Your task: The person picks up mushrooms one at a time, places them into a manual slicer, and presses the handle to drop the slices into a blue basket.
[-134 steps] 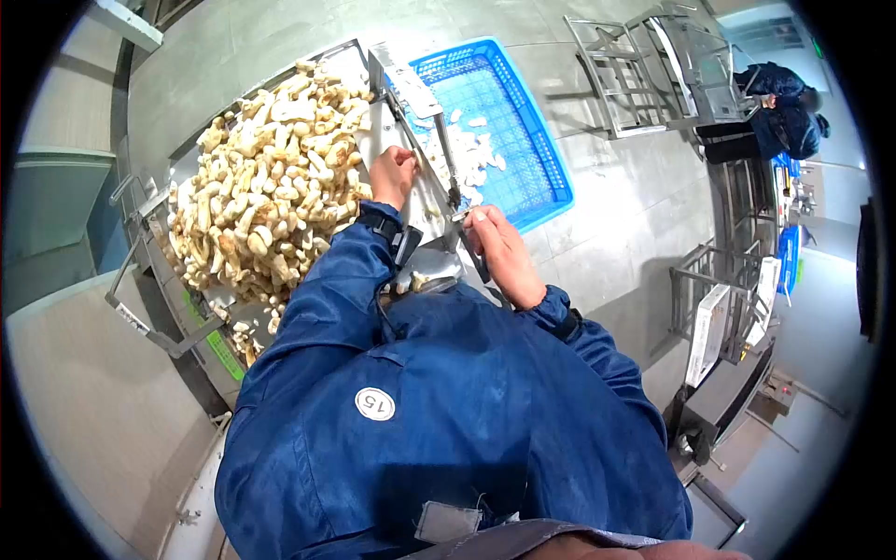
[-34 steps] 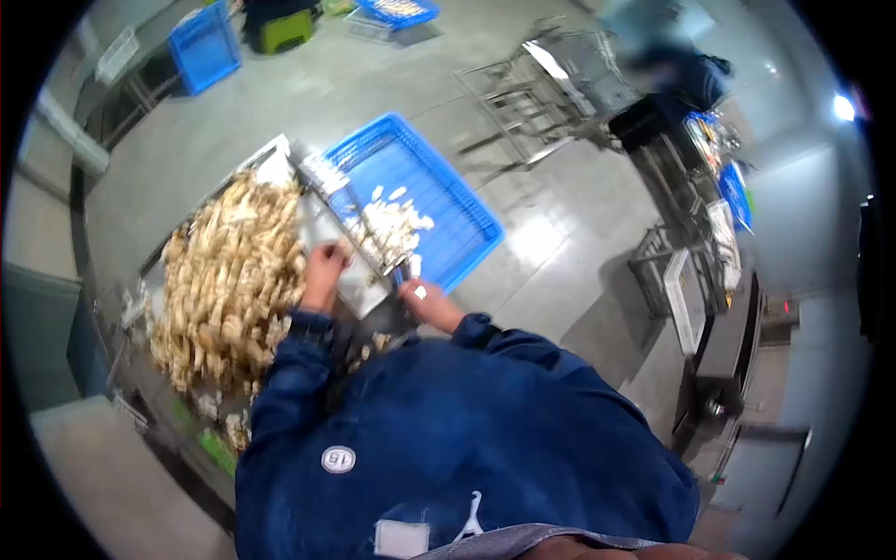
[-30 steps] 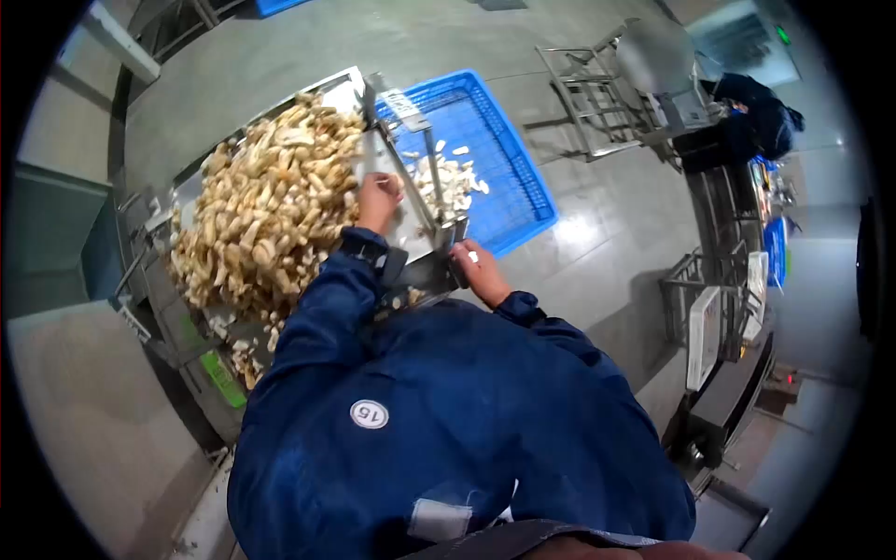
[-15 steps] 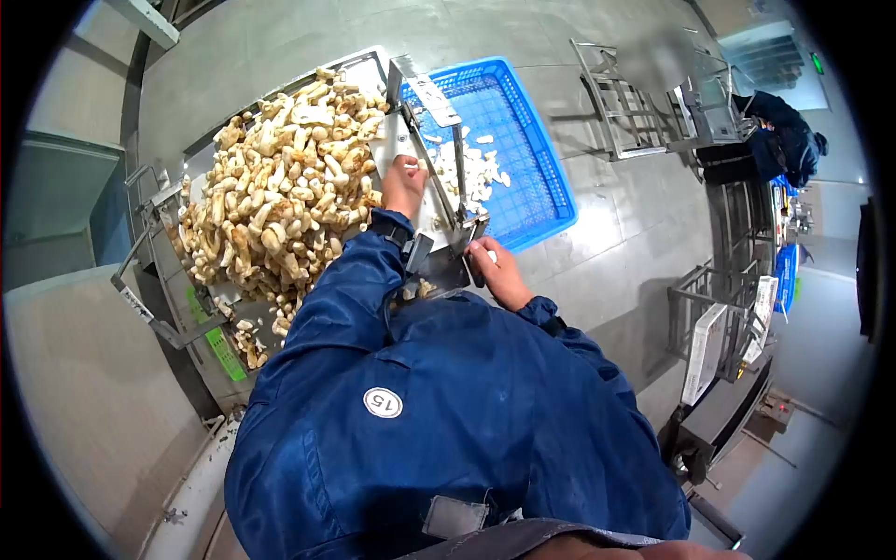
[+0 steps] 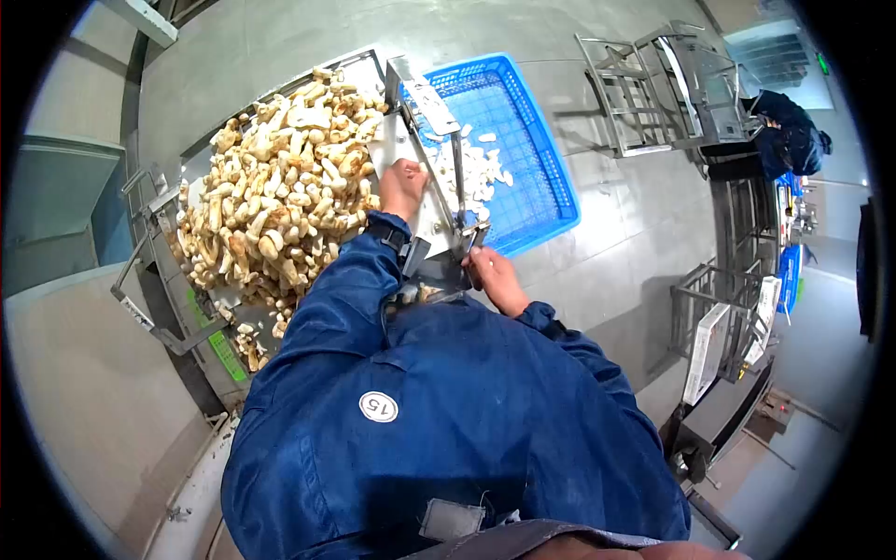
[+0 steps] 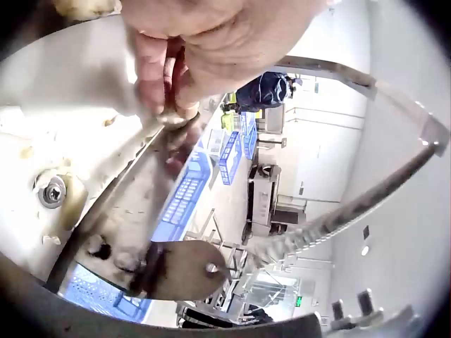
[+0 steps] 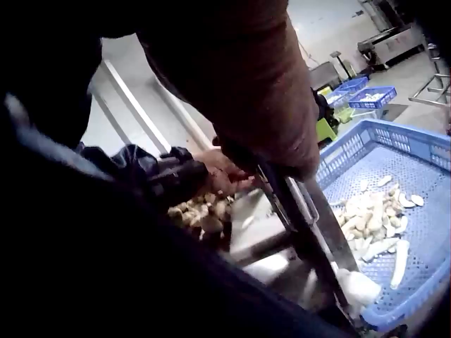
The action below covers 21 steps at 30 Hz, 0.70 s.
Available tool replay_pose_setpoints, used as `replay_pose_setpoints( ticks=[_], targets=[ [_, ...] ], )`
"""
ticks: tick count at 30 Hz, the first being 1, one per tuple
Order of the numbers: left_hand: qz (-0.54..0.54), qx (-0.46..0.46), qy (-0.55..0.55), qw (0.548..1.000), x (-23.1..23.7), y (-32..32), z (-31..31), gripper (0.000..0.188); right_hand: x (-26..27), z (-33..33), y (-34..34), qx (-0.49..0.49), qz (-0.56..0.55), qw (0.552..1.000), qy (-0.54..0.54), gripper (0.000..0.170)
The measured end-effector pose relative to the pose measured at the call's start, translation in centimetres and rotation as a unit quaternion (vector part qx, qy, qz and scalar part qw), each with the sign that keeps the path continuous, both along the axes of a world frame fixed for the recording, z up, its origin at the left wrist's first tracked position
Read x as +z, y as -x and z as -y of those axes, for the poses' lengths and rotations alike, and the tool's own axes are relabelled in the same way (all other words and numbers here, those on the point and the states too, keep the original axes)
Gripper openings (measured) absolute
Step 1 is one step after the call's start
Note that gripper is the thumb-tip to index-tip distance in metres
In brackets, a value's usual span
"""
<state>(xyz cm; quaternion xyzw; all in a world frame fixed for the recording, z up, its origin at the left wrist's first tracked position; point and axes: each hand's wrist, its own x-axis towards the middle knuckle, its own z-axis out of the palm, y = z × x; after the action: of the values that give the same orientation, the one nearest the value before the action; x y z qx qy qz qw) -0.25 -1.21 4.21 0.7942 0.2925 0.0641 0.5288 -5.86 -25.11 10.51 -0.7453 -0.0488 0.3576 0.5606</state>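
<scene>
My left hand is over the white cutting board at the left of a hinged metal cutter. In the left wrist view its thumb and fingers pinch a mushroom right at the board's edge, most of it hidden by the fingers. The cutter's blade runs along that edge. My right hand grips the cutter's handle at its near end. To the left, a large heap of cream and brown mushrooms covers the metal table. Cut white pieces lie in the blue basket beyond the blade.
A metal frame stands at the table's left, near a green crate. Small scraps lie at the table's near left corner. Steel racks stand at the far right, where another person in blue bends over.
Over the last half second, my left hand stays by the blade, its fingers now more curled in. My right hand shifts slightly with the handle. Some earlier frames show the head view shifted and blurred.
</scene>
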Motion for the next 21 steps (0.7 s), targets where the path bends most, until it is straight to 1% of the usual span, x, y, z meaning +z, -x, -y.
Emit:
replay_pose_setpoints(
  ticks=[1,2,3,4,5,7,8,10,11,12,13,14,15,16,19,20,21],
  targets=[
    [0.022,0.002,-0.012,1.0,-1.8,-0.1,-0.1,0.022,3.6,-1.0,-0.4,-0.011,-0.023,1.0,-0.001,0.033],
    [0.033,0.009,0.03,0.999,-2.9,-0.2,0.0,0.023,7.6,-2.3,-1.0,-0.02,-0.004,1.0,0.01,0.031],
    [0.048,0.017,0.071,0.996,-3.4,-0.3,0.2,0.024,8.5,-2.6,-1.2,-0.046,0.005,0.998,-0.051,0.031],
    [0.023,0.009,-0.004,1.0,-0.9,-0.1,0.5,0.02,9.0,-3.0,-1.2,-0.051,0.022,0.997,-0.051,0.031],
    [0.04,0.021,0.071,0.996,-0.9,0.1,0.8,0.018,9.2,-3.2,-1.3,-0.055,0.041,0.996,-0.053,0.03],
    [0.075,0.043,0.218,0.972,-2.2,0.1,0.8,0.014,5.9,-1.8,-0.5,-0.026,0.019,0.998,-0.046,0.031],
    [0.101,0.039,0.221,0.969,-3.6,-0.2,0.8,0.01,3.9,-0.9,-0.1,-0.008,0.001,0.999,-0.046,0.031],
    [0.119,0.06,0.296,0.946,-4.3,-0.2,0.6,0.008,-0.5,0.2,0.6,0.002,0.017,1.0,-0.002,0.031],
    [0.127,0.073,0.333,0.931,-4.5,-0.2,0.5,0.008,-1.6,0.4,0.7,0.009,0.025,0.999,0.02,0.032],
    [0.099,0.069,0.267,0.956,-1.8,-0.1,0.7,0.007,-0.1,0.1,0.1,0.005,-0.023,0.999,0.031,0.032],
    [0.084,0.053,0.233,0.967,-2.1,0.2,0.5,0.007,3.2,-0.9,-0.6,-0.011,-0.059,0.998,-0.028,0.031],
    [0.069,0.036,0.2,0.977,-2.7,0.2,0.3,0.006,6.7,-1.9,-1.0,-0.035,-0.05,0.997,-0.053,0.031],
    [0.056,0.016,0.168,0.984,-2.9,0.1,0.2,0.006,9.0,-2.7,-1.4,-0.059,-0.038,0.994,-0.078,0.03],
    [0.035,0.042,0.16,0.986,-2.0,-0.2,0.6,0.006,9.6,-3.0,-1.6,-0.049,0.022,0.994,-0.092,0.029],
    [0.052,0.037,0.183,0.981,-2.1,-0.1,0.6,0.006,7.6,-2.2,-1.4,-0.016,0.02,0.997,-0.075,0.03],
    [0.052,0.046,0.208,0.976,-2.5,-0.3,0.6,0.008,6.3,-1.3,-1.1,0.014,-0.026,0.997,-0.072,0.032],
    [0.061,0.043,0.221,0.972,-2.3,-0.3,0.6,0.007,4.1,-0.5,-0.5,0.023,-0.016,0.998,-0.059,0.033]
  ],
)
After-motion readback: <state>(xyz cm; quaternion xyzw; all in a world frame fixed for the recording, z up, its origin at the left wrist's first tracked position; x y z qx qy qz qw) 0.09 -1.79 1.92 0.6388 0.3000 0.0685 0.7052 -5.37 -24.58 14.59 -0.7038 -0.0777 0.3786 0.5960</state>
